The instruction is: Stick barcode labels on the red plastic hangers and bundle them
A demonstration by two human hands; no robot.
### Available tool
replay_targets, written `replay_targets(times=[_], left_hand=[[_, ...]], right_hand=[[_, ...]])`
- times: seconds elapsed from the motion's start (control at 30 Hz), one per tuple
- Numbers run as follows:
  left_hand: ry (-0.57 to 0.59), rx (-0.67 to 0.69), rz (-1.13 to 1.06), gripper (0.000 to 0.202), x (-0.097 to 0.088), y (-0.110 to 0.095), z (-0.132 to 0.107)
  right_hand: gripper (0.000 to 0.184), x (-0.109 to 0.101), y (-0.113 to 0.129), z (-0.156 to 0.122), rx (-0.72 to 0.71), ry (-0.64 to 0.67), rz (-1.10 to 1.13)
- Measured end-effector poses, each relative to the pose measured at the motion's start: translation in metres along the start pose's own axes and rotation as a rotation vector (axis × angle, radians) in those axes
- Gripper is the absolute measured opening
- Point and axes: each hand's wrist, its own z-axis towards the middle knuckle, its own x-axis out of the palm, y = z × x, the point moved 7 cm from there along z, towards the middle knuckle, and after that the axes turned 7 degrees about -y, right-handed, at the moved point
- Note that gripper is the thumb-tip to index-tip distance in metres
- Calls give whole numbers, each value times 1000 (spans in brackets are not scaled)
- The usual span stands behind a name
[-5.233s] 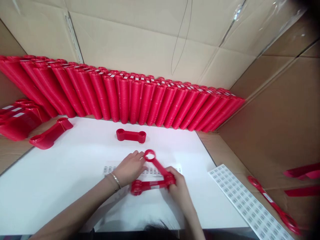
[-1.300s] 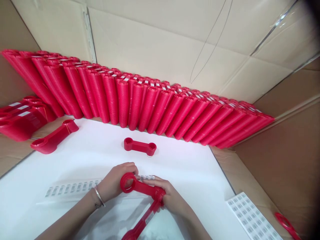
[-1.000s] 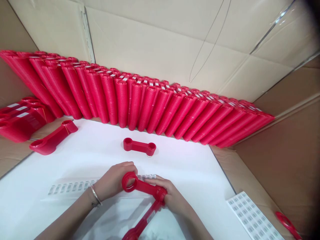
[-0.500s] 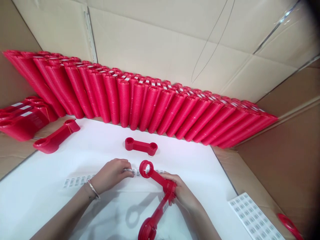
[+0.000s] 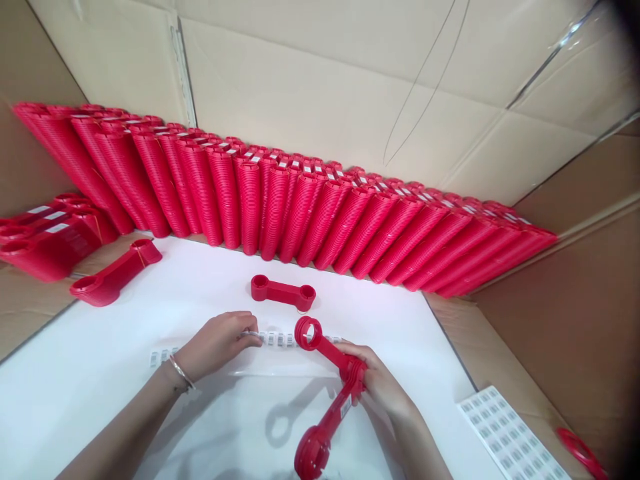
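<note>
My left hand [image 5: 225, 343] pinches a strip of white barcode labels [image 5: 280, 339] between thumb and fingers. Rightward, the strip passes behind a ring of the red plastic pieces and reaches my right hand; another stretch shows left of my left wrist. My right hand [image 5: 383, 380] is closed around several red ring-ended plastic pieces [image 5: 327, 417], fanned apart at one end. One arm points up and left, the other down toward me with a small white label on it. A short stack of the same red pieces [image 5: 283, 293] lies just beyond my hands.
Tall stacks of red pieces [image 5: 300, 213] line the cardboard wall behind the white table [image 5: 390, 307]. At the left lie a banded stack [image 5: 117, 273] and more bundles [image 5: 50, 240]. A barcode label sheet [image 5: 510, 433] and a red piece [image 5: 580, 453] are at the right.
My right hand and the red pieces have shifted to the right, while my left hand has drawn slightly left. More of the label strip shows between them.
</note>
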Motion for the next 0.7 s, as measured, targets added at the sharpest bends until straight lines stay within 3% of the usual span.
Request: replay_targets(times=[0.13, 0.37, 0.6, 0.7], left_hand=[[27, 5, 8, 18, -2, 5, -1], [-82, -35, 100, 15, -9, 20, -2], [6, -12, 11, 25, -5, 17, -2], [-5, -21, 40, 20, -10, 20, -2]], right_hand=[[41, -4, 6, -3, 16, -35, -23], [42, -8, 23, -11, 18, -109, -39], [38, -15, 26, -10, -40, -88, -68], [42, -22, 22, -7, -36, -79, -82]])
